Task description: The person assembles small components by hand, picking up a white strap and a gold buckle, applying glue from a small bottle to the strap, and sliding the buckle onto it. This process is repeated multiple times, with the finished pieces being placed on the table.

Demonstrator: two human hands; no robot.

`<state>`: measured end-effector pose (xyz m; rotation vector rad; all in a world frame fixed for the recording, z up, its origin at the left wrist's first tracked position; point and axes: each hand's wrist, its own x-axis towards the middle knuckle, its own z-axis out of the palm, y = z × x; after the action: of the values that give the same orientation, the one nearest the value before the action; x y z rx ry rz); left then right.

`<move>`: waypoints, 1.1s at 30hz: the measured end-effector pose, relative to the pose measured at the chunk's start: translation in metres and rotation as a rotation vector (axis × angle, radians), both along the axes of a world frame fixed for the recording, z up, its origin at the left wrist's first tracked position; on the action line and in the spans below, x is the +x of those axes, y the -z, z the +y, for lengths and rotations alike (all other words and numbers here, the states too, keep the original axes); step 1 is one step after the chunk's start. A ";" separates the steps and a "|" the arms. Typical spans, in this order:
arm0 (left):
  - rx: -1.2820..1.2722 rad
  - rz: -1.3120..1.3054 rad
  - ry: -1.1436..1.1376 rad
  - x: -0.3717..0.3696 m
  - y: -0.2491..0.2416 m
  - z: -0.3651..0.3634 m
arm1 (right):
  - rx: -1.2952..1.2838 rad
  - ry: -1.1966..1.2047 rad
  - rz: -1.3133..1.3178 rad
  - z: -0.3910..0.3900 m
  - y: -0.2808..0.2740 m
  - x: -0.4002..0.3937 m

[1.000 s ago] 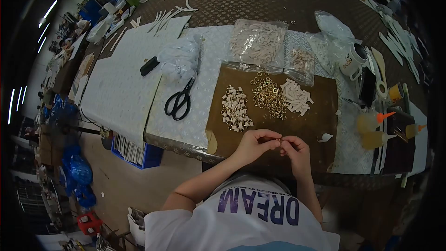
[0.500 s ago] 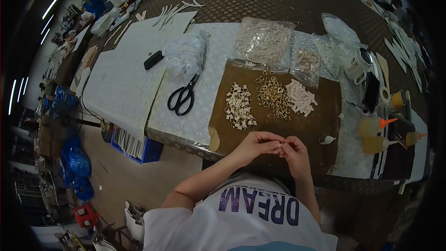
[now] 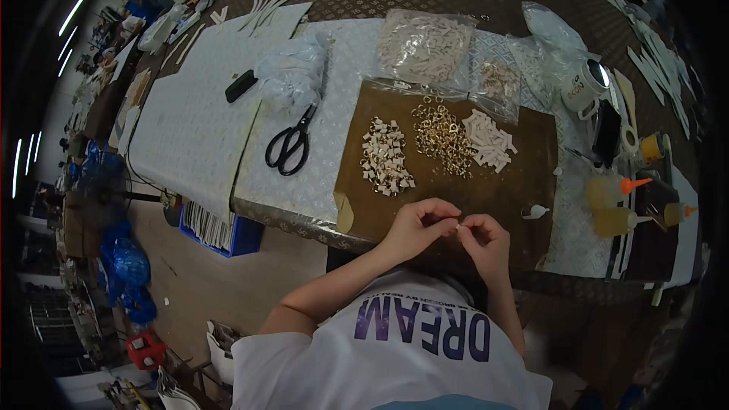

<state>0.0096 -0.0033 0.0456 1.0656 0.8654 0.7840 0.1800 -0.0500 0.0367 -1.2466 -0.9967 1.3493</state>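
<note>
My left hand (image 3: 424, 228) and my right hand (image 3: 484, 244) meet over the near edge of a brown mat (image 3: 345, 156). Both are closed in a pinch around a small pale piece (image 3: 459, 226), mostly covered by the fingertips. Beyond them on the mat lie three heaps: white tabs with gold-coloured metal parts (image 3: 386, 158), loose gold-coloured metal rings (image 3: 442, 142) and short white strips (image 3: 490, 141). To the right of my right hand sits a small white-tipped bottle (image 3: 536, 212).
Black-handled scissors (image 3: 288, 148) and a white plastic bag (image 3: 292, 72) lie left of the mat. Behind it is a clear bag of pale strips (image 3: 425, 45). A mug (image 3: 583, 89) and yellowish glue bottles (image 3: 613, 222) stand right. A blue crate (image 3: 247, 237) is below the table edge.
The whole view has shifted slightly, so the table things appear higher. My fingers have changed their pinch, with the left fingers slightly more raised and the hands still together.
</note>
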 end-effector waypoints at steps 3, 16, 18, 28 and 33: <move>-0.133 -0.096 0.021 -0.001 -0.001 -0.002 | 0.000 0.001 0.102 0.001 0.000 0.000; -0.198 -0.079 -0.026 0.002 0.007 0.000 | 0.111 0.310 0.025 -0.016 -0.005 0.008; -0.302 -0.108 -0.033 0.002 0.006 0.002 | 0.269 0.561 -0.132 -0.024 0.009 0.020; -0.429 -0.138 0.009 0.004 0.000 0.004 | 0.216 0.603 -0.412 -0.001 0.027 0.067; -0.382 -0.104 -0.008 0.003 -0.003 0.002 | 0.277 0.491 -0.218 -0.006 0.026 0.064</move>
<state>0.0128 -0.0010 0.0490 0.6794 0.8882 0.6418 0.2445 -0.0563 0.0102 -1.3313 -0.9096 0.6845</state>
